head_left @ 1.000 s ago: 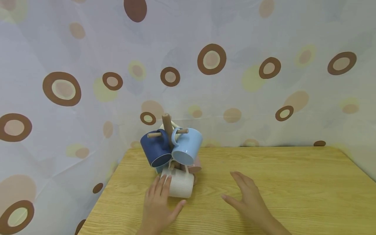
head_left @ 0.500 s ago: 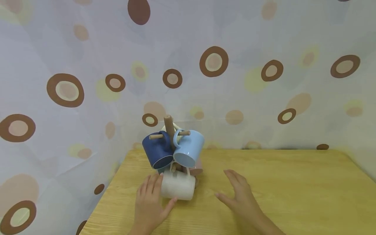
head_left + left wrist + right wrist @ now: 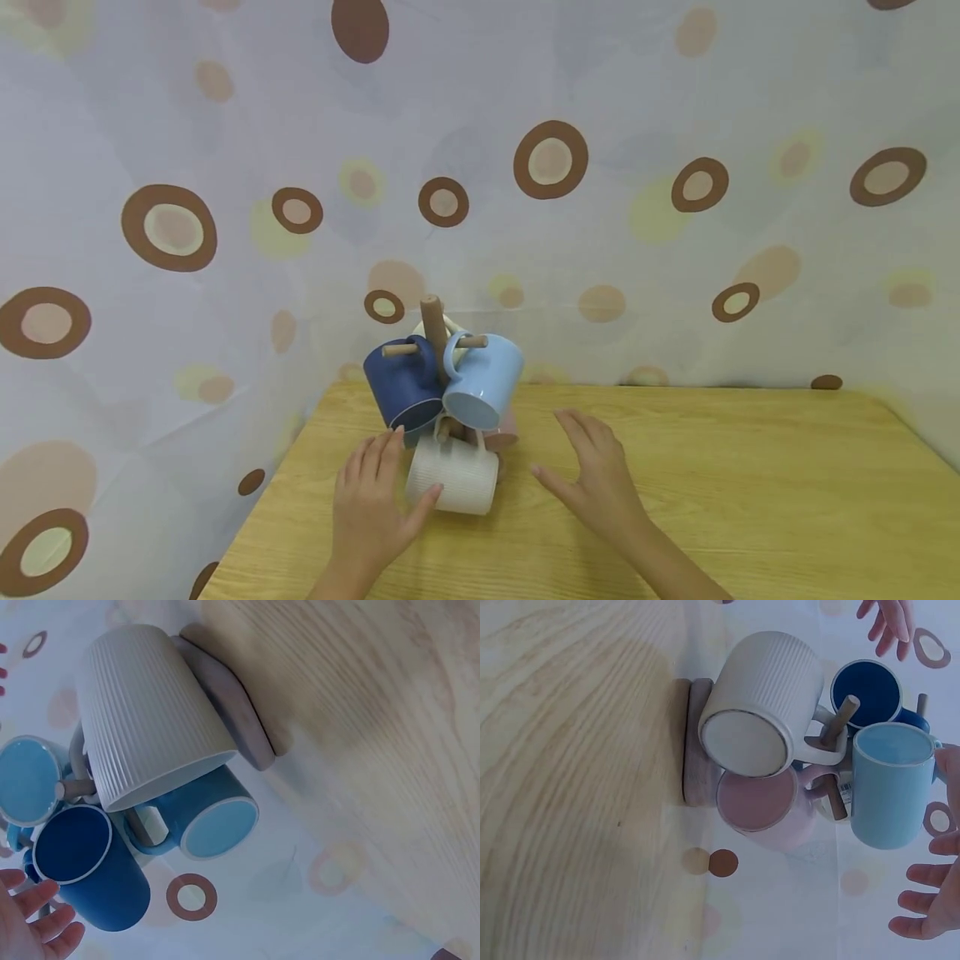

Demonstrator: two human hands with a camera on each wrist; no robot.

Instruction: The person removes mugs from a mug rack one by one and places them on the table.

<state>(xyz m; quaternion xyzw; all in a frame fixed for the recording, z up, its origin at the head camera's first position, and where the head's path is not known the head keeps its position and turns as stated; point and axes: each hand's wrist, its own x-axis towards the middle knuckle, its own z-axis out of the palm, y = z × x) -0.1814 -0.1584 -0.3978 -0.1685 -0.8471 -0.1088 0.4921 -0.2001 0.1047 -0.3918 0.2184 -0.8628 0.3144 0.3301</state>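
L hand (image 3: 369,510) spread; R hand (image 3: 602,487) spread; wht mug (image 3: 456,477) btwn, nearer L

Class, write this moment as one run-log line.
left hand: near white mug; right hand: apart from light-blue mug; white mug: hung on wooden peg

Pale wall covering (image 3: 487,250) spotted brown, peach and yellow, yellowish wood-grain tabletop (image 3: 750,492), soft light
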